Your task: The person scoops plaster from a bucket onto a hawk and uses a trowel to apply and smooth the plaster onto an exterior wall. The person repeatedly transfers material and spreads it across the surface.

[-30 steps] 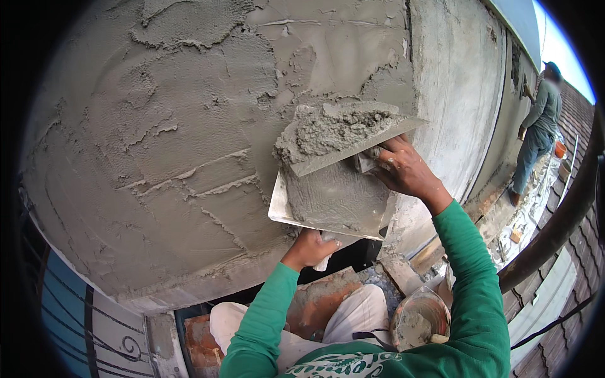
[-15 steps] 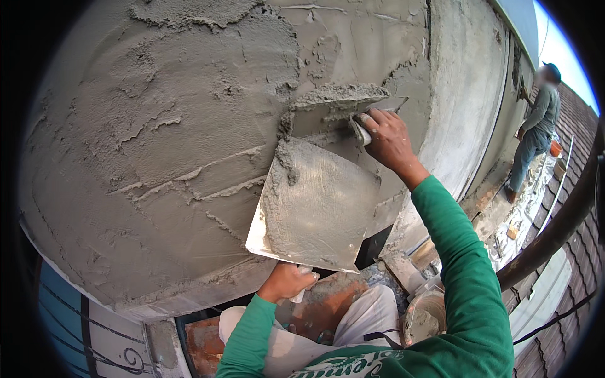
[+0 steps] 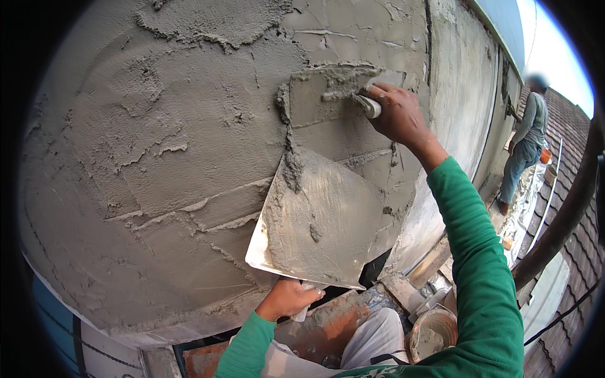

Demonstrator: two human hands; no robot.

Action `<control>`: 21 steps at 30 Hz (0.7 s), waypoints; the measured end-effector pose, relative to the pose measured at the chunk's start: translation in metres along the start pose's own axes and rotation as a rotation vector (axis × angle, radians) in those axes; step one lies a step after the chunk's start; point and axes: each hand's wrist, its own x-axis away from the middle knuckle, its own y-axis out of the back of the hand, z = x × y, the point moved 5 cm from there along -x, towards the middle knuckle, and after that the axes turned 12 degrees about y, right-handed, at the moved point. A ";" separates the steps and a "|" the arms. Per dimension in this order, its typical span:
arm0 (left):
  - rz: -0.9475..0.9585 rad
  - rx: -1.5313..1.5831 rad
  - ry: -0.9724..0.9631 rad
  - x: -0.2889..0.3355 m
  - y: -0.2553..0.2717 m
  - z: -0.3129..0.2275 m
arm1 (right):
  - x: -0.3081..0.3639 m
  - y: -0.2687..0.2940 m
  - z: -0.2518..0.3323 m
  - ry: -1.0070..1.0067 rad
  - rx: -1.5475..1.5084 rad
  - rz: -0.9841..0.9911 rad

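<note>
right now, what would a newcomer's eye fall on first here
The broad, mortar-smeared board below the centre, held by its handle in the left grip. Just above it, the right grip holds a flat trowel against the rough grey wall. At far right, another person stands beside the roof tiles.

White printed lettering [image 3: 373, 373] on green long-sleeved fabric shirt [image 3: 482, 309], cut off at lower edge, unreadable; no other text legible
</note>
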 end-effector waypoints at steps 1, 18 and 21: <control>-0.007 -0.025 -0.010 0.000 0.001 -0.002 | -0.008 0.005 -0.003 0.010 0.005 0.009; 0.065 0.162 -0.122 0.007 -0.003 -0.004 | -0.153 0.052 -0.061 0.125 0.102 0.024; 0.075 0.127 -0.139 0.007 -0.003 -0.006 | -0.175 0.059 -0.067 0.050 0.120 0.030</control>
